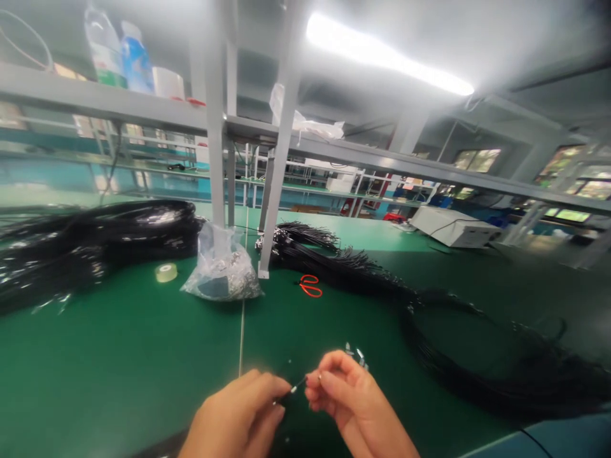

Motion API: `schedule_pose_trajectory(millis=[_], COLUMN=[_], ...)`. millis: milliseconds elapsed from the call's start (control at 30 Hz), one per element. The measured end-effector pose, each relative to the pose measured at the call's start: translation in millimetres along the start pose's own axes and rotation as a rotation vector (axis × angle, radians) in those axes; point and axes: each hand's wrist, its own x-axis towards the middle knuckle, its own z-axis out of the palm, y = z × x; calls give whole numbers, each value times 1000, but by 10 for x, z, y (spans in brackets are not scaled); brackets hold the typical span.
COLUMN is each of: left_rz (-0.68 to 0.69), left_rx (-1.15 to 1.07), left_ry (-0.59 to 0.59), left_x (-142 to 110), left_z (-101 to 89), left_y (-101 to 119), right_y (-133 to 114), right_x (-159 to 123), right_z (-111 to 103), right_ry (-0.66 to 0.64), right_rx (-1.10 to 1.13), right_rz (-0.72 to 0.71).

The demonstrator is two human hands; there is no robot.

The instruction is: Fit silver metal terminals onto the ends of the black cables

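Observation:
At the lower middle, my left hand is closed, thumb and fingers pinching a thin wire that has a small pale piece on it. The wire spans the short gap to my right hand, whose thumb and forefinger pinch its other side. Whatever small part sits in the right fingertips is too small to make out. Just beyond the right hand lie a few small shiny metal pieces on the green tabletop. A dark cable shows beside the left wrist.
Bundled black cables run rightward into a large loop. More black coils lie at left. A plastic bag of small metal parts, a tape roll and red-handled scissors lie ahead. Shelf posts rise behind.

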Motion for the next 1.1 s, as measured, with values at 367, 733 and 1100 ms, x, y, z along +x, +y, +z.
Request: schedule_pose_trajectory(millis=[367, 733, 1100], left_rz=[-20, -46, -205], left_rx=[98, -56, -276], left_ry=[-118, -198, -215], left_x=[-6, 73, -5], left_z=[17, -40, -189], left_y=[3, 68, -65], right_y=[14, 122, -23], right_x=[-90, -16, -105], right_z=[112, 115, 284], right_ry=[-114, -241, -51], right_rx=[173, -153, -267], right_rz=[57, 70, -21])
